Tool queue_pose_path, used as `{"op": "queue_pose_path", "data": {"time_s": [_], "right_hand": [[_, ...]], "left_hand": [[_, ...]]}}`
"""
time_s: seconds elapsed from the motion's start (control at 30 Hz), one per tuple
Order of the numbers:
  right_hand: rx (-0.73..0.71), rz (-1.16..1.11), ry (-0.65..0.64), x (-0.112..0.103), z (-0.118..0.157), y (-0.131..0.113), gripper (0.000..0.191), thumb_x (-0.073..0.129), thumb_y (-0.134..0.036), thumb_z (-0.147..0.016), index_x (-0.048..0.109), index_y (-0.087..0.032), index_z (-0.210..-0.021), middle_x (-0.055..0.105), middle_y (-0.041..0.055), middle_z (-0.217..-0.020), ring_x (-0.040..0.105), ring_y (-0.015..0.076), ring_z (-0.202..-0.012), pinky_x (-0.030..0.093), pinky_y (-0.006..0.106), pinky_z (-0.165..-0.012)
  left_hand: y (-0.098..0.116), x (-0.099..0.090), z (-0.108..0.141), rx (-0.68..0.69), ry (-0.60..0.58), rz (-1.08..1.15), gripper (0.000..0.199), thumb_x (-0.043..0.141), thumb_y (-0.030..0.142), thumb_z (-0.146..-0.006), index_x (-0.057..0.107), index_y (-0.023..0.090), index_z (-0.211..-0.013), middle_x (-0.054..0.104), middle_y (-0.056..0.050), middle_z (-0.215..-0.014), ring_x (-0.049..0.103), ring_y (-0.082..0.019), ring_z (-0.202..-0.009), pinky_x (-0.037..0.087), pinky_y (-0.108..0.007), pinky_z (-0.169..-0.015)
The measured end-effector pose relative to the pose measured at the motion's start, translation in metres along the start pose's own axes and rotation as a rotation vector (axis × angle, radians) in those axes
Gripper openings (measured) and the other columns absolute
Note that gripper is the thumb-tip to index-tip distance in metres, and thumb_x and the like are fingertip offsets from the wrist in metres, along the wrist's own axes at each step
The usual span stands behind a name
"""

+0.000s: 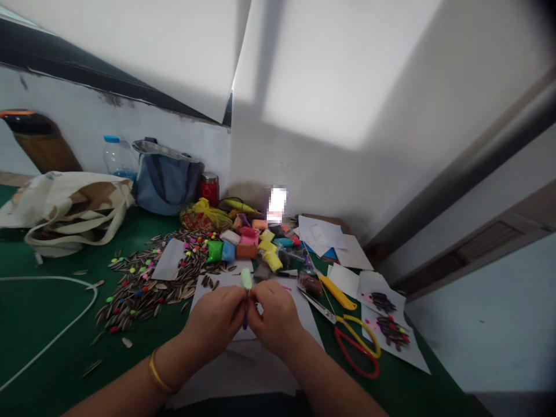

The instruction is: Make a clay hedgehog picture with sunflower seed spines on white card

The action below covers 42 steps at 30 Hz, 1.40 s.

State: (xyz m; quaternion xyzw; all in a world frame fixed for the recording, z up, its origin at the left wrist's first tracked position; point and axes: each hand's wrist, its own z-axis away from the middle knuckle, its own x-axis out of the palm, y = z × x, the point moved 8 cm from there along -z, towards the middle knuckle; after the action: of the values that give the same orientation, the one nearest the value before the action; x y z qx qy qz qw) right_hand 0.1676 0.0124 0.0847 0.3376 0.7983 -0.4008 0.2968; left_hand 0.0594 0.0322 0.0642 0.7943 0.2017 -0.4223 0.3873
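Observation:
My left hand [219, 317] and my right hand [275, 315] meet above white paper [260, 370], fingers closed in a pinch. Between their fingertips is a small item with a pale green top [246, 279]; a purple tip shows below the fingers. The fingers cover its middle, so I cannot tell whether it is one piece. A few sunflower seeds [209, 282] lie on the paper left of the hands. Beyond the hands are small colourful clay packets [247, 249]. To the right, scissors with red and yellow handles [358, 341] lie beside a yellow cutter [339, 292].
A seed pile with coloured beads [147, 289] spreads at left. Behind stand a cream bag [56, 202], a blue bag [167, 179], a plastic bottle [117, 159] and a red flask [210, 189]. Seed-decorated papers [417, 350] lie at right. A white cable [56, 333] curves at far left.

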Motion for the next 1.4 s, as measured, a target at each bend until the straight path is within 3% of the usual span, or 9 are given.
{"op": "queue_pose_path", "data": {"time_s": [0.17,0.37,0.5,0.73,0.97,1.17,1.4], "right_hand": [[-0.020,-0.037,0.005,0.001,-0.001,0.002,0.017,0.053,-0.014,-0.079,0.047,-0.022,-0.065,0.054,0.0011,-0.069,0.049,0.0172,-0.071,0.031,0.030,-0.063],[-0.004,-0.174,0.055,0.001,-0.002,0.005,0.017,0.051,-0.013,-0.071,0.041,-0.022,-0.061,0.050,-0.0003,-0.065,0.047,0.0161,-0.067,0.030,0.028,-0.061],[0.033,-0.204,0.045,0.004,-0.003,0.009,0.015,0.051,-0.012,-0.071,0.045,-0.022,-0.061,0.051,-0.0007,-0.064,0.049,0.0157,-0.065,0.031,0.028,-0.060],[0.062,-0.106,0.021,0.005,-0.001,0.010,0.007,0.058,-0.015,-0.079,0.060,-0.021,-0.075,0.063,0.0021,-0.075,0.056,0.0180,-0.075,0.037,0.029,-0.068],[0.091,-0.084,0.009,0.010,0.001,0.013,0.012,0.058,-0.016,-0.081,0.058,-0.020,-0.070,0.060,0.0016,-0.069,0.053,0.0167,-0.068,0.032,0.028,-0.063],[0.105,-0.148,-0.045,0.013,-0.002,0.016,0.013,0.056,-0.018,-0.082,0.057,-0.020,-0.069,0.057,0.0004,-0.067,0.050,0.0149,-0.065,0.031,0.026,-0.061],[0.144,-0.098,-0.001,0.011,-0.001,0.017,0.014,0.056,-0.016,-0.076,0.049,-0.020,-0.064,0.051,-0.0011,-0.063,0.044,0.0137,-0.061,0.025,0.026,-0.057]], "left_hand": [[0.005,0.002,0.000,0.050,0.015,-0.051,0.020,0.044,0.020,-0.093,0.050,0.021,-0.074,0.058,-0.001,-0.070,0.052,-0.016,-0.065,0.032,-0.029,-0.061],[0.003,0.001,0.000,-0.041,-0.018,-0.023,0.021,0.044,0.021,-0.092,0.047,0.021,-0.071,0.056,0.000,-0.068,0.051,-0.015,-0.061,0.030,-0.028,-0.058],[0.003,0.000,-0.001,-0.040,-0.023,0.001,0.020,0.046,0.022,-0.092,0.050,0.021,-0.072,0.057,0.000,-0.068,0.051,-0.015,-0.061,0.030,-0.028,-0.058],[0.010,-0.003,0.001,0.120,0.067,-0.176,0.017,0.047,0.018,-0.091,0.055,0.021,-0.076,0.059,-0.002,-0.071,0.053,-0.018,-0.067,0.031,-0.031,-0.061],[0.016,-0.002,0.002,0.195,0.101,-0.315,0.017,0.048,0.016,-0.090,0.055,0.021,-0.076,0.058,-0.002,-0.070,0.052,-0.020,-0.066,0.030,-0.033,-0.060],[0.012,-0.002,-0.001,0.163,0.079,-0.295,0.016,0.048,0.017,-0.090,0.055,0.021,-0.076,0.059,-0.002,-0.070,0.053,-0.020,-0.067,0.030,-0.033,-0.061],[0.015,-0.001,0.000,0.166,0.066,-0.237,0.013,0.049,0.015,-0.089,0.055,0.020,-0.078,0.058,-0.002,-0.071,0.052,-0.019,-0.066,0.030,-0.032,-0.060]]}}
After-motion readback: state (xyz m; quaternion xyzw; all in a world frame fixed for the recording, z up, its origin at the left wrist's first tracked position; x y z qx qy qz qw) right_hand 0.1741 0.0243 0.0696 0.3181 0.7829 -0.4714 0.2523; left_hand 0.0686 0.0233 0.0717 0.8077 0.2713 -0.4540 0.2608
